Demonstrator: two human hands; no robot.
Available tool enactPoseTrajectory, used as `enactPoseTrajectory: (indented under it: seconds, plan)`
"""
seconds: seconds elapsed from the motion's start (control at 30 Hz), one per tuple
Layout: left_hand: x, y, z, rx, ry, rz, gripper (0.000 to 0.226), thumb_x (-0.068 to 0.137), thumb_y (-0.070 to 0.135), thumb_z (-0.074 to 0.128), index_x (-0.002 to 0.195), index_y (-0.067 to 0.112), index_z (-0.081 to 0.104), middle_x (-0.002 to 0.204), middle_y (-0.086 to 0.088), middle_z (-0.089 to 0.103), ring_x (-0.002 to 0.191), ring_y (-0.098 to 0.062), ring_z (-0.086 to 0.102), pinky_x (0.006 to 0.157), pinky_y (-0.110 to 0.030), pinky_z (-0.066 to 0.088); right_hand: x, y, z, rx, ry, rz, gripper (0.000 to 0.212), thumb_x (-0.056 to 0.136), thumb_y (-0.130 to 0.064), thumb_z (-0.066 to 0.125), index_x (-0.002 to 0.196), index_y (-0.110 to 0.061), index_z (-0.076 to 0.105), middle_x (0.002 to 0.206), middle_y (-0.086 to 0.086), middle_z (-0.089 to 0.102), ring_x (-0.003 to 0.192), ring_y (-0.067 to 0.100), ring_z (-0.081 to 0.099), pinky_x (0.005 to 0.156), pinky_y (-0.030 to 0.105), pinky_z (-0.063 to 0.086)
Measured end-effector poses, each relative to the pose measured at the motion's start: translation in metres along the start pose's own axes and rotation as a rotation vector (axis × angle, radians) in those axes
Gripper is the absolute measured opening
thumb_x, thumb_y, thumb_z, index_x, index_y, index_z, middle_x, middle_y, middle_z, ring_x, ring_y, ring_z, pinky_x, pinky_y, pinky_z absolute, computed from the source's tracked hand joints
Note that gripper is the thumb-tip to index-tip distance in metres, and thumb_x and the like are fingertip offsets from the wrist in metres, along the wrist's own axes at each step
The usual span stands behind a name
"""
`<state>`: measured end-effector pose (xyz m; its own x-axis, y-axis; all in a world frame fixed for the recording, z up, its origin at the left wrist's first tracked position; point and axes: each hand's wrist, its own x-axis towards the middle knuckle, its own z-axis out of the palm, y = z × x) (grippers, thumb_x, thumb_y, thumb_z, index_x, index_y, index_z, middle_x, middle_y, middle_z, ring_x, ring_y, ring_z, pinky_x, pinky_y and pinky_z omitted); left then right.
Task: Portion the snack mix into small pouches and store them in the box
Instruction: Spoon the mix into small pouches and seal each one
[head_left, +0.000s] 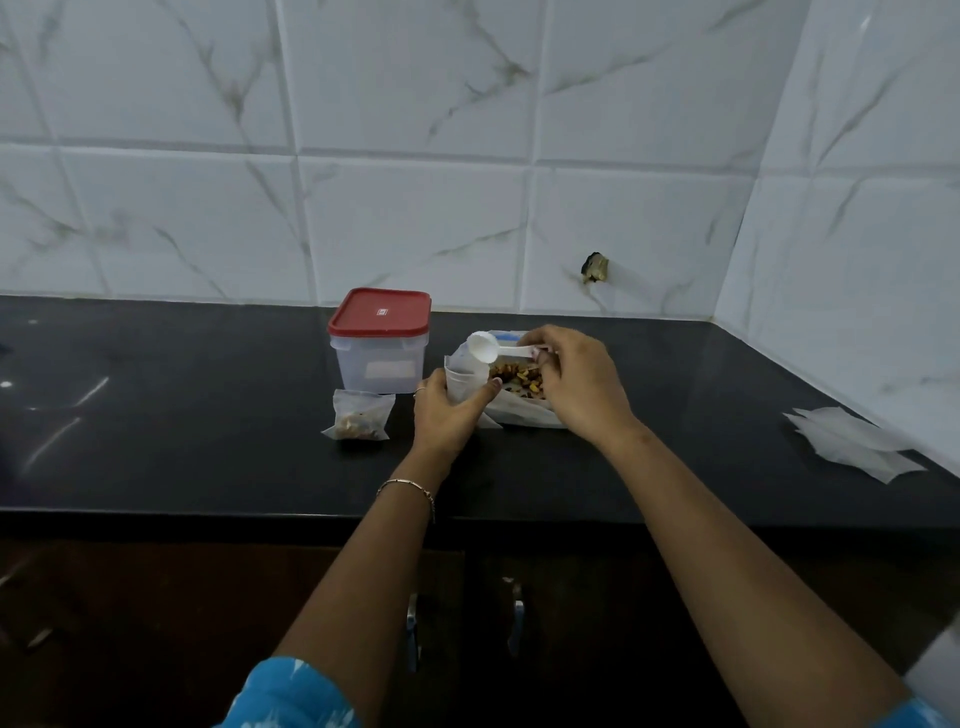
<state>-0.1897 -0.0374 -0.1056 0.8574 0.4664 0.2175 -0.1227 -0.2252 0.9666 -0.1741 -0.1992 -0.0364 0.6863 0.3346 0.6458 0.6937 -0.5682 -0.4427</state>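
The left hand (448, 410) was wrapped around a small pouch (466, 385), holding it upright on the black counter (208, 467) with its mouth open. The right hand (576, 387) pinched the handle of a white scoop (483, 349) between thumb and fingertips, the bowl tilted just above the pouch mouth. Behind and to the right, touching the pouch, lay the big open bag of snack mix (524, 387).

One filled pouch (358, 418) sat to the left, just in front of the box (381, 358), whose red lid (380, 313) was on. A stack of spare pouches (852, 441) lay well apart at the far right.

The pouch was limp and its opening narrow, so a scoop tipped off-centre would probably have scattered mix over the counter. A slackened left grip could have let the mouth fold shut or the pouch topple. The right wrist hung over the open bag and might have nudged it, spilling more.
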Motion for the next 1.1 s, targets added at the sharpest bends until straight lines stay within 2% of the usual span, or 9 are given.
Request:
enactPoseTrajectory:
  seconds: [0.07, 0.13, 0.3, 0.47, 0.63, 0.77, 0.9, 1.03, 1.1]
  plan:
    - [0.001, -0.002, 0.0, 0.012, -0.003, 0.001, 0.076, 0.049, 0.071, 0.076, 0.112, 0.032, 0.058, 0.122, -0.001, 0.059, 0.111, -0.017, 0.058, 0.097, -0.044, 0.05, 0.001, 0.009, 0.002, 0.143, 0.049, 0.135, 0.022, 0.097, -0.01, 0.05, 0.108, -0.017, 0.068, 0.1, -0.001, 0.067, 0.088, 0.013, 0.062, 0.077, 0.031, 0.053]
    - [0.002, -0.004, 0.0, 0.029, -0.003, 0.001, 0.078, 0.05, 0.071, 0.075, 0.113, 0.028, 0.06, 0.121, -0.002, 0.059, 0.111, -0.018, 0.059, 0.098, -0.044, 0.051, 0.0, 0.022, 0.002, 0.184, 0.086, 0.241, 0.022, 0.098, -0.012, 0.049, 0.108, -0.019, 0.067, 0.096, 0.002, 0.067, 0.079, 0.015, 0.062, 0.067, 0.031, 0.051]
    - [0.003, -0.004, 0.002, 0.097, -0.021, 0.001, 0.078, 0.054, 0.068, 0.075, 0.113, 0.018, 0.065, 0.126, -0.004, 0.056, 0.112, -0.017, 0.058, 0.099, -0.042, 0.05, -0.017, 0.05, 0.009, -0.29, -0.043, 0.2, 0.026, 0.098, -0.013, 0.048, 0.114, -0.021, 0.067, 0.099, 0.002, 0.068, 0.081, 0.02, 0.063, 0.062, 0.028, 0.045]
    - [0.006, -0.002, 0.006, 0.116, -0.036, 0.008, 0.041, 0.076, 0.037, 0.079, 0.109, 0.018, 0.063, 0.132, -0.004, 0.051, 0.114, -0.017, 0.054, 0.1, -0.036, 0.048, -0.015, 0.052, 0.017, -0.598, -0.171, 0.087, 0.027, 0.096, -0.014, 0.05, 0.119, -0.02, 0.064, 0.099, 0.002, 0.067, 0.086, 0.02, 0.063, 0.065, 0.029, 0.044]
    - [0.009, -0.004, 0.009, 0.171, -0.008, 0.017, 0.023, 0.081, 0.032, 0.075, 0.098, 0.025, 0.062, 0.13, -0.005, 0.055, 0.114, -0.019, 0.056, 0.098, -0.043, 0.05, 0.008, 0.047, 0.024, -0.805, -0.264, 0.047, 0.019, 0.096, -0.008, 0.051, 0.11, -0.01, 0.063, 0.1, 0.006, 0.066, 0.087, 0.021, 0.065, 0.061, 0.029, 0.041]
    - [0.012, -0.004, 0.011, 0.231, -0.014, 0.022, 0.041, 0.083, 0.032, 0.074, 0.117, 0.013, 0.062, 0.129, -0.005, 0.057, 0.111, -0.019, 0.058, 0.095, -0.041, 0.051, 0.018, 0.055, 0.03, -0.811, -0.29, 0.067, 0.023, 0.096, -0.006, 0.047, 0.111, -0.01, 0.064, 0.102, 0.006, 0.067, 0.091, 0.022, 0.065, 0.062, 0.029, 0.039]
    - [0.015, -0.007, 0.01, 0.216, -0.029, -0.013, 0.047, 0.082, 0.032, 0.074, 0.123, 0.013, 0.06, 0.128, -0.006, 0.059, 0.111, -0.019, 0.059, 0.095, -0.041, 0.053, 0.02, 0.068, 0.028, -0.702, -0.194, 0.063, 0.023, 0.096, -0.015, 0.048, 0.109, -0.018, 0.066, 0.102, 0.002, 0.068, 0.088, 0.02, 0.062, 0.064, 0.029, 0.04]
    - [0.013, -0.005, 0.009, 0.186, -0.036, -0.039, 0.047, 0.082, 0.03, 0.074, 0.124, 0.014, 0.059, 0.125, -0.006, 0.061, 0.111, -0.018, 0.06, 0.094, -0.039, 0.053, 0.019, 0.066, 0.014, -0.444, -0.193, 0.108, 0.032, 0.097, -0.021, 0.05, 0.122, -0.032, 0.065, 0.103, 0.0, 0.069, 0.087, 0.021, 0.063, 0.068, 0.03, 0.044]
    - [0.013, -0.005, 0.008, 0.174, -0.031, -0.037, 0.045, 0.083, 0.028, 0.073, 0.124, 0.014, 0.059, 0.124, -0.006, 0.061, 0.11, -0.018, 0.06, 0.091, -0.034, 0.053, 0.019, 0.065, 0.012, -0.541, -0.139, 0.086, 0.03, 0.096, -0.021, 0.052, 0.123, -0.027, 0.065, 0.101, 0.001, 0.069, 0.084, 0.02, 0.063, 0.066, 0.029, 0.045]
